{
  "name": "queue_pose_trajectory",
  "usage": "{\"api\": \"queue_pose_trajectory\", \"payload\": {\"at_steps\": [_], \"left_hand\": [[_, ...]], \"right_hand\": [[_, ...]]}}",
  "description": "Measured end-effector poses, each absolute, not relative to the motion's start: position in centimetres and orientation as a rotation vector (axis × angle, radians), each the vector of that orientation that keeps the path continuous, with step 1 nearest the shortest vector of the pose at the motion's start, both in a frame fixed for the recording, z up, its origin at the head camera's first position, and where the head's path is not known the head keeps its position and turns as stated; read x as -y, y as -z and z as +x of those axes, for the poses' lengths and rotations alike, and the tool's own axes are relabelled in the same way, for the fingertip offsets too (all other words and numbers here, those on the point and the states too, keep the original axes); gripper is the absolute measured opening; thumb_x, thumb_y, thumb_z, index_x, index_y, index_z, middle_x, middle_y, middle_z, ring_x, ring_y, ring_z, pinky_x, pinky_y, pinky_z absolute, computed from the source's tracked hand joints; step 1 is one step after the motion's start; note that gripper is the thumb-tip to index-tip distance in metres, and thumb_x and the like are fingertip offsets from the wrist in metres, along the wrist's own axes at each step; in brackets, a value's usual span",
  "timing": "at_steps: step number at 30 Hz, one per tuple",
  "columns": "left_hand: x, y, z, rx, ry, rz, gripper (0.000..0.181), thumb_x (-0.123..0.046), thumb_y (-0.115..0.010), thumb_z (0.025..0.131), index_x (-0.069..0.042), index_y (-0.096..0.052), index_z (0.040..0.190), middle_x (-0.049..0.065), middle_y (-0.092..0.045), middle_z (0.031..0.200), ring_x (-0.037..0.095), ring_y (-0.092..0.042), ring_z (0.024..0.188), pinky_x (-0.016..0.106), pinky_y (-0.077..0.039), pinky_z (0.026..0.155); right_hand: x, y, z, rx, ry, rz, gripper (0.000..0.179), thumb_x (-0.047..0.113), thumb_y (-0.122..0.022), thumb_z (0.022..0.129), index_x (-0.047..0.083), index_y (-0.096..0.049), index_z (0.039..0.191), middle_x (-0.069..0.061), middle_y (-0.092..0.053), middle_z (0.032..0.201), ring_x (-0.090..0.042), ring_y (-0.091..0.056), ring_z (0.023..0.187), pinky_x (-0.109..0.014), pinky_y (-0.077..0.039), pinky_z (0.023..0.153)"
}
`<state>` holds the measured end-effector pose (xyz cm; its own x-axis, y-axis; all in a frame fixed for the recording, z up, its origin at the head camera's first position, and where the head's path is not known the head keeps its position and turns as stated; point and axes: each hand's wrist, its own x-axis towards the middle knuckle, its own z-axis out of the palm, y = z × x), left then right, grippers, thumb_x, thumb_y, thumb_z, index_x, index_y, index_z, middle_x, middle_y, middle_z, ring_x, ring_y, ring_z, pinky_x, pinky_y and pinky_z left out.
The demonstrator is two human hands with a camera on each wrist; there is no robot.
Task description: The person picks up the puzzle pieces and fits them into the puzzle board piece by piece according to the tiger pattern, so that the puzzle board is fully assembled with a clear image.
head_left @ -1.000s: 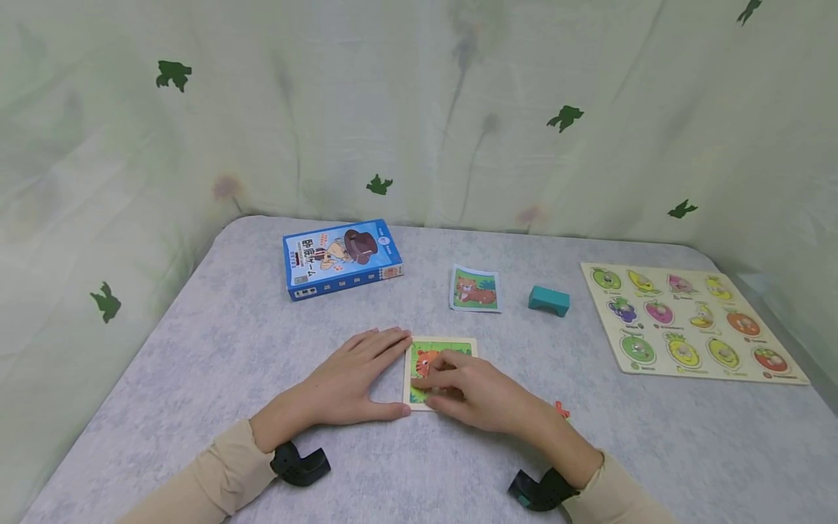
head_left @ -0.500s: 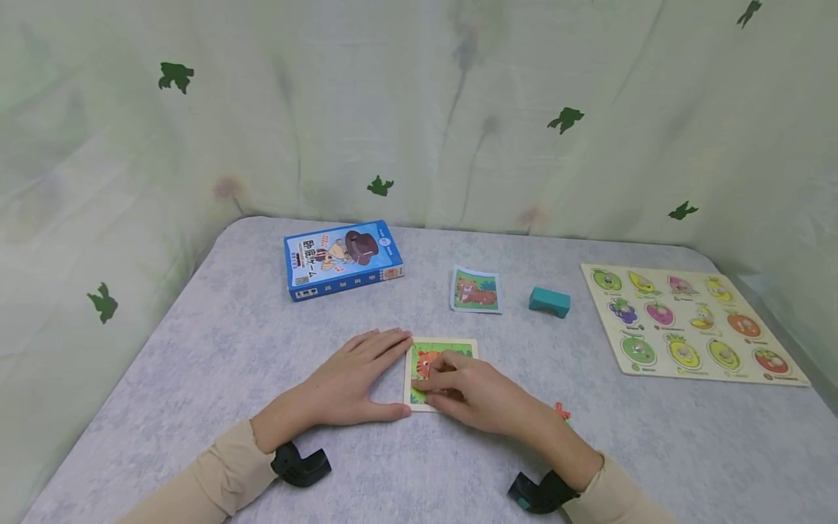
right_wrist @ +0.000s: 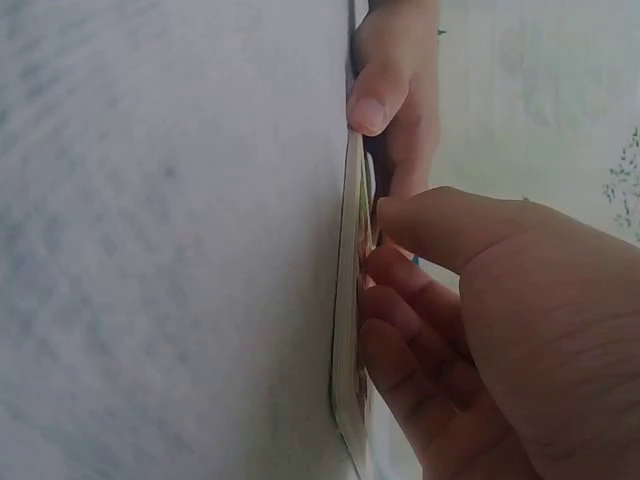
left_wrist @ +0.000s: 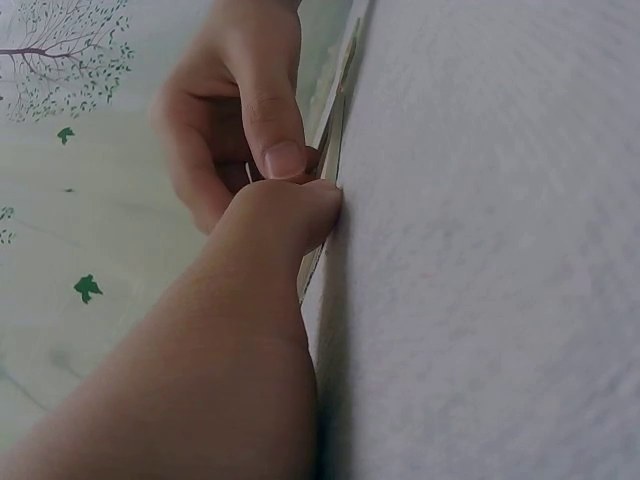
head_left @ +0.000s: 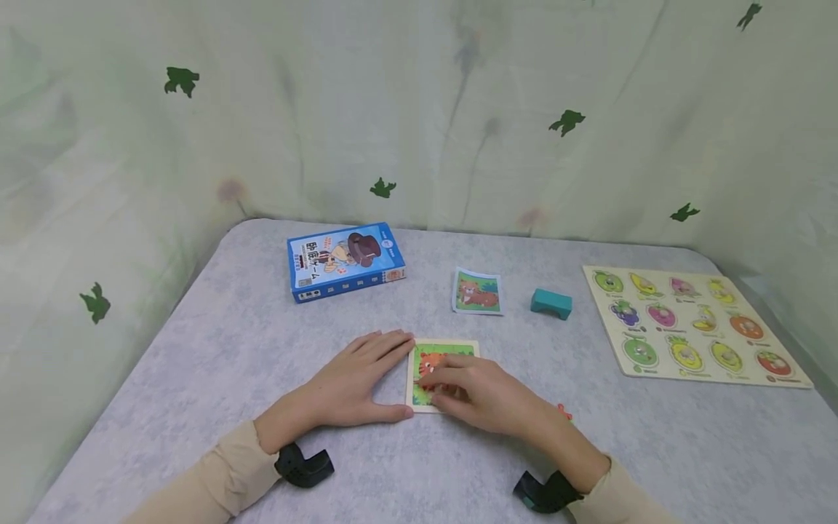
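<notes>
A small square wooden jigsaw puzzle [head_left: 445, 342] with a pale frame and a tiger picture lies flat in front of me in the head view. My left hand [head_left: 350, 382] rests on the table at its left side, index fingertip at the far corner and thumb at the near one. Over the picture, my right hand [head_left: 491, 397] has its fingers bent down. In the right wrist view, its thumb and index finger pinch the edge of a thin puzzle piece [right_wrist: 368, 205] tilted at the board's face. Much of the picture is hidden under this hand.
Behind the puzzle lie a tiger picture card [head_left: 478, 292] and a teal bridge-shaped block [head_left: 551, 303]. A blue game box [head_left: 347, 262] stands back left, a fruit peg board [head_left: 697, 326] to the right. A small red piece [head_left: 564, 412] shows beside the right forearm.
The right hand has shifted slightly to the right over the puzzle, its fingers a little flatter, showing more of the tiger picture. The left hand stays at the board's left edge.
</notes>
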<state>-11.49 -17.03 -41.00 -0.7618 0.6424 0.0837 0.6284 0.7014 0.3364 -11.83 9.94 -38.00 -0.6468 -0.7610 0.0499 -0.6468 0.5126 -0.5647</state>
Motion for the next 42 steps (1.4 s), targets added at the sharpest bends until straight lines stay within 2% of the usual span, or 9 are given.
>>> {"api": "queue_pose_trajectory", "payload": {"at_steps": [4, 10, 13, 14, 19, 21, 26, 37, 42], "left_hand": [[16.9, 40.9, -11.5, -2.856, -0.536, 1.062, 0.100, -0.077, -0.055, 0.091, -0.015, -0.029, 0.164, 0.001, -0.029, 0.170, 0.020, -0.025, 0.157, 0.050, -0.020, 0.129], [16.9, 40.7, -11.4, -2.851, -0.523, 1.044, 0.101, -0.077, -0.057, 0.090, -0.015, -0.028, 0.165, 0.001, -0.027, 0.170, 0.019, -0.024, 0.157, 0.048, -0.018, 0.130], [16.9, 40.6, -11.3, -2.856, -0.517, 1.042, 0.101, -0.076, -0.058, 0.090, -0.014, -0.029, 0.164, 0.002, -0.028, 0.170, 0.019, -0.024, 0.157, 0.048, -0.018, 0.130], [16.9, 40.6, -11.3, -2.857, -0.515, 1.042, 0.101, -0.076, -0.058, 0.090, -0.014, -0.029, 0.164, 0.001, -0.028, 0.170, 0.019, -0.024, 0.157, 0.048, -0.018, 0.130], [16.9, 40.6, -11.4, -2.854, -0.512, 1.037, 0.101, -0.076, -0.058, 0.090, -0.015, -0.029, 0.164, 0.001, -0.028, 0.170, 0.019, -0.025, 0.157, 0.048, -0.019, 0.130], [16.8, 40.6, -11.4, -2.852, -0.513, 1.036, 0.101, -0.076, -0.058, 0.090, -0.015, -0.029, 0.164, 0.001, -0.028, 0.170, 0.019, -0.025, 0.157, 0.048, -0.019, 0.130], [16.8, 40.7, -11.3, -2.846, -0.511, 1.028, 0.101, -0.077, -0.057, 0.089, -0.015, -0.028, 0.164, 0.000, -0.027, 0.170, 0.019, -0.024, 0.157, 0.048, -0.018, 0.130], [16.9, 40.7, -11.3, -2.843, -0.501, 1.021, 0.102, -0.079, -0.055, 0.089, -0.016, -0.027, 0.165, 0.000, -0.026, 0.171, 0.019, -0.023, 0.158, 0.048, -0.018, 0.130], [16.9, 40.7, -11.4, -2.847, -0.506, 1.029, 0.102, -0.078, -0.056, 0.089, -0.016, -0.027, 0.165, 0.000, -0.026, 0.171, 0.019, -0.023, 0.158, 0.047, -0.018, 0.130]], "right_hand": [[-10.3, 37.7, -11.8, -2.559, 0.806, -1.189, 0.026, 0.023, -0.068, 0.101, 0.022, -0.074, 0.126, 0.011, -0.069, 0.116, -0.002, -0.057, 0.084, -0.019, -0.053, 0.073], [-11.1, 36.9, -11.7, -2.603, 0.812, -1.157, 0.029, 0.023, -0.070, 0.100, 0.022, -0.074, 0.128, 0.012, -0.071, 0.119, -0.004, -0.062, 0.102, -0.027, -0.057, 0.088], [-11.6, 36.6, -11.6, -2.628, 0.836, -1.159, 0.028, 0.023, -0.071, 0.099, 0.022, -0.074, 0.127, 0.013, -0.072, 0.118, -0.003, -0.062, 0.106, -0.030, -0.058, 0.092], [-11.8, 36.6, -11.6, -2.639, 0.840, -1.161, 0.027, 0.024, -0.071, 0.099, 0.023, -0.075, 0.126, 0.013, -0.072, 0.118, -0.003, -0.062, 0.106, -0.033, -0.057, 0.097], [-12.9, 36.4, -11.3, -2.684, 0.865, -1.147, 0.027, 0.023, -0.073, 0.098, 0.022, -0.075, 0.125, 0.012, -0.073, 0.115, -0.006, -0.063, 0.097, -0.030, -0.058, 0.088], [-13.4, 36.3, -11.1, -2.694, 0.888, -1.123, 0.028, 0.021, -0.074, 0.097, 0.021, -0.075, 0.125, 0.010, -0.073, 0.112, -0.008, -0.062, 0.093, -0.027, -0.058, 0.079], [-14.5, 36.2, -10.7, -2.739, 0.912, -1.074, 0.029, 0.019, -0.076, 0.096, 0.021, -0.075, 0.125, 0.008, -0.073, 0.108, -0.006, -0.062, 0.090, -0.025, -0.059, 0.075], [-17.1, 36.3, -10.4, -2.836, 0.933, -1.076, 0.033, 0.015, -0.079, 0.092, 0.020, -0.075, 0.124, 0.010, -0.074, 0.111, -0.001, -0.060, 0.089, -0.025, -0.059, 0.073], [-18.3, 36.3, -10.0, -2.840, 0.977, -1.083, 0.034, 0.012, -0.080, 0.091, 0.018, -0.075, 0.124, 0.006, -0.075, 0.113, -0.002, -0.061, 0.089, -0.026, -0.059, 0.072]]}}
